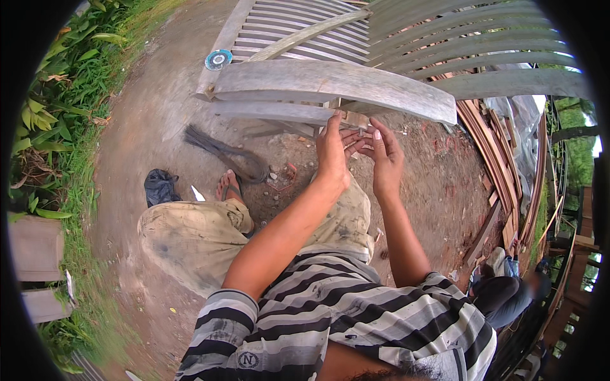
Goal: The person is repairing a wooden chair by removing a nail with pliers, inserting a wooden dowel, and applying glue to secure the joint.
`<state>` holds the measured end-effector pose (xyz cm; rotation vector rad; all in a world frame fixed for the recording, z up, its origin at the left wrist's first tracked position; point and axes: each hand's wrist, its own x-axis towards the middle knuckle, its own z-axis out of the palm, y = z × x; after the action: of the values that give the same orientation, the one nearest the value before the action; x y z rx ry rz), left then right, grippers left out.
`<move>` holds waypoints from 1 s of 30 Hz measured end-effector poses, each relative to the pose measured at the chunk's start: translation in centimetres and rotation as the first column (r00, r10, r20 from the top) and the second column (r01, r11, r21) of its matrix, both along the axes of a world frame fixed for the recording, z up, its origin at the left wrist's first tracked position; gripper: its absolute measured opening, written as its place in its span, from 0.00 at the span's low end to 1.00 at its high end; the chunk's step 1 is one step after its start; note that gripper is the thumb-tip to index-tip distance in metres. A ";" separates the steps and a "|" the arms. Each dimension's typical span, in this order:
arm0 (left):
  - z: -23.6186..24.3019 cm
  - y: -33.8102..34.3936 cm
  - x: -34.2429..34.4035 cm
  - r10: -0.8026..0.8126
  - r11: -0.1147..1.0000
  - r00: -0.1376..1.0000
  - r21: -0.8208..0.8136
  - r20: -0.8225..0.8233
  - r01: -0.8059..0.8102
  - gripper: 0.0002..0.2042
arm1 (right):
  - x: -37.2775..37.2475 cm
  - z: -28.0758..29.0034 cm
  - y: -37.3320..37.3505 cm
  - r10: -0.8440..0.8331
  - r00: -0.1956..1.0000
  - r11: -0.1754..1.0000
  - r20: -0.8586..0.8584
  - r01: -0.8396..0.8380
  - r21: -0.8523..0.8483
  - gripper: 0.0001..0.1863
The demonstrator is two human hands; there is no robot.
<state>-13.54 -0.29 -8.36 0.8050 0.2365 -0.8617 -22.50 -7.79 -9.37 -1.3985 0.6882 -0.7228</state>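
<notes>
A weathered grey wooden bench with slatted seat and back stands tilted in front of me. Below its thick curved armrest, both hands meet at the end of a lower rail. My left hand has its thumb up against the wood and its other fingers bent inward. From the right, my right hand brings curled fingertips to the same spot, by a small light-brown wooden block. Something small and greyish shows between the fingertips, too small to name. A blue ring-shaped disc lies on the bench's left corner.
A looped bundle of dark strands and a black plastic bag lie on the dirt by my sandalled foot. Long reddish-brown boards are stacked at right. Another person sits at lower right. Plants border the left.
</notes>
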 end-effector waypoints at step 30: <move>1.0 1.3 -0.7 -0.027 0.987 0.999 -0.155 0.045 0.034 0.30 | -0.1 0.4 -0.6 0.064 0.996 0.989 0.059 -0.072 0.130 0.19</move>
<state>-14.27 1.00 -7.35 0.6820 0.1183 -0.8796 -22.57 -8.38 -9.01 -1.2703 0.6310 -0.6479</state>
